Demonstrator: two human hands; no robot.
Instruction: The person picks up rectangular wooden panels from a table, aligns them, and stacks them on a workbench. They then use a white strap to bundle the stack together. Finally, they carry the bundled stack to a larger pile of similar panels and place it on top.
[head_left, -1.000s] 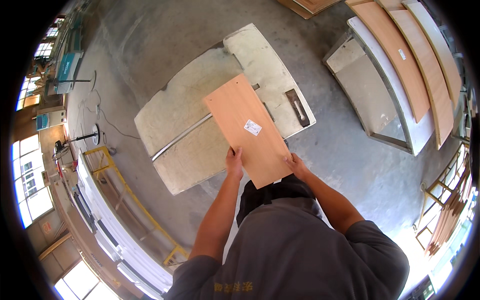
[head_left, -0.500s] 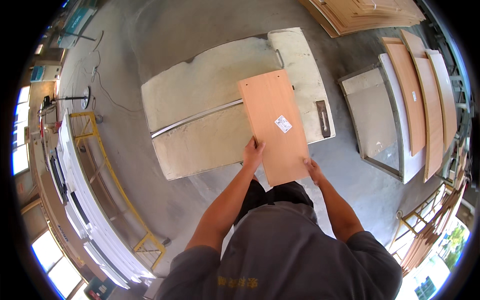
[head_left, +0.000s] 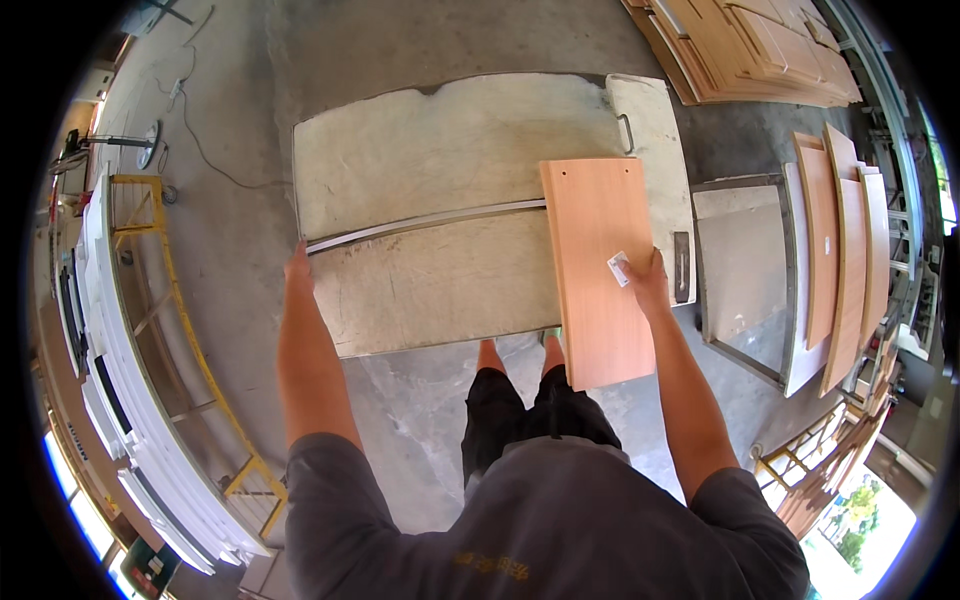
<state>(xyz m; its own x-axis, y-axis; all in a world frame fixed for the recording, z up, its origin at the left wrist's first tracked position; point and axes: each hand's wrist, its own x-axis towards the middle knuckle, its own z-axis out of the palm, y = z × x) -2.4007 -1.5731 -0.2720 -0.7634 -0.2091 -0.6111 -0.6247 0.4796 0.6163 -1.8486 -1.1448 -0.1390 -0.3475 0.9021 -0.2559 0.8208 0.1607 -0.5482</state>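
My right hand [head_left: 646, 281] grips the right side of a wood-coloured board [head_left: 602, 215], its thumb on the face by a white label [head_left: 619, 269]. Two small holes show near the board's far end. The board lies tilted over the right part of a worn, cream-coloured work table [head_left: 430, 285], its near end past the table's front edge. At the table's left edge, my left hand [head_left: 298, 264] is closed at the end of a long, thin metal strip [head_left: 420, 219]. The strip runs across the tabletop to the board, which hides its other end.
Several panels [head_left: 818, 250] lean beside a metal-framed sheet [head_left: 742, 255] on the right. More boards are stacked [head_left: 760, 50] at the far right. A yellow frame rack [head_left: 185, 310] with white panels stands left. A cable [head_left: 205, 150] crosses the floor at the far left.
My left hand has let go of the board and reached left to the metal strip's end. My right hand has moved farther up the board, which now sits more to the right and straighter.
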